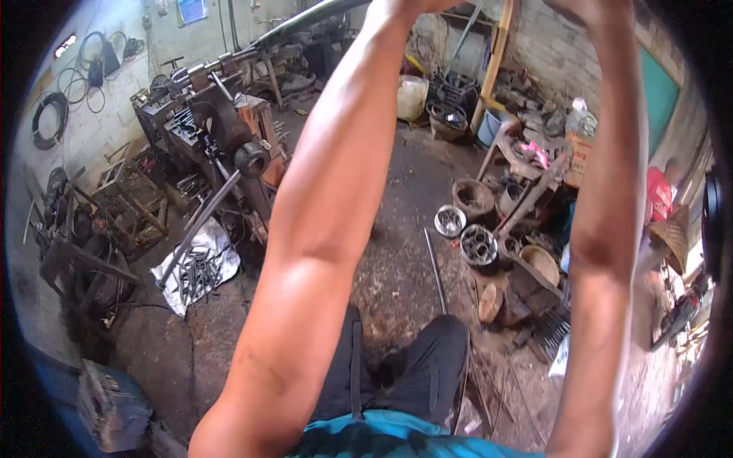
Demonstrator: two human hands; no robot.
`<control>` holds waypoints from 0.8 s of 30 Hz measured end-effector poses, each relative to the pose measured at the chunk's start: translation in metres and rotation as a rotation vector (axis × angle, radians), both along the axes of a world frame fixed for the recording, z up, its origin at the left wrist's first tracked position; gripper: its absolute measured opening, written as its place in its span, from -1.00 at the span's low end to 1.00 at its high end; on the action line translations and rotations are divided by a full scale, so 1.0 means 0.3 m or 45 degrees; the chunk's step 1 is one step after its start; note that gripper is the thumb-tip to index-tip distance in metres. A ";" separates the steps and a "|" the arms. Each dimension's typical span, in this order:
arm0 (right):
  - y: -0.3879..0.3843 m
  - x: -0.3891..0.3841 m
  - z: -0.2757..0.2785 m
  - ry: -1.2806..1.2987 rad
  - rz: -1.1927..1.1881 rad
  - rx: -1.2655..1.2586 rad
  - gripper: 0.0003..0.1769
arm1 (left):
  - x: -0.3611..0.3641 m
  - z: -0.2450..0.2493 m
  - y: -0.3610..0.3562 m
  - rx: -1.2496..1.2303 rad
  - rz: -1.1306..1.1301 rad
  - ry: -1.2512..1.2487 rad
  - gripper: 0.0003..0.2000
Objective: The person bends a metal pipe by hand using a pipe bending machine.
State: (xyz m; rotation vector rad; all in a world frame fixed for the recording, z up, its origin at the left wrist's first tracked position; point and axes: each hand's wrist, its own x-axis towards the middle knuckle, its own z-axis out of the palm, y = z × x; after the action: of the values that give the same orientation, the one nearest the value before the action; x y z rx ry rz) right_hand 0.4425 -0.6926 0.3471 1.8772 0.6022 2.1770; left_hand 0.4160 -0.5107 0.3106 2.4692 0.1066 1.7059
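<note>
Both of my arms reach up and forward across the view. Only the wrist and lower part of my left hand point(416, 4) show at the top edge, and its fingers are cut off. A long metal bar point(313, 15) slopes up from a machine and passes behind my left wrist; whether the hand touches it is hidden. My right hand point(594, 8) is also cut by the top edge, farther right, with its fingers out of sight. At the bar's lower end stands a dark, greasy metal machine point(206, 114) with levers and a round hub.
A white sack point(200, 267) with metal pieces lies on the floor left. Right of my legs are a metal rod point(435, 267), a white bucket point(450, 221), a tin of rings point(479, 246) and a wooden stand point(538, 179). A yellowish jerrycan point(412, 98) stands at the back.
</note>
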 end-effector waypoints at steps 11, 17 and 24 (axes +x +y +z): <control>-0.145 -0.002 -0.487 0.371 0.160 -0.027 -0.81 | 0.085 -0.373 0.008 0.360 0.043 0.080 -0.79; -0.153 -0.112 -0.187 1.468 0.095 -0.228 -0.61 | 0.055 -0.241 0.019 0.253 -0.083 0.596 -0.84; -0.171 0.050 -0.017 2.232 0.246 -0.513 -0.72 | 0.050 -0.058 0.014 0.374 -0.251 1.233 -0.91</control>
State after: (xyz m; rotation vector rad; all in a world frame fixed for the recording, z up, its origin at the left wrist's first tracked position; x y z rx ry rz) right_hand 0.4575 -0.7437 0.3420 2.9710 1.2477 -0.1799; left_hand 0.4309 -0.5065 0.2932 3.1436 -0.2995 0.3546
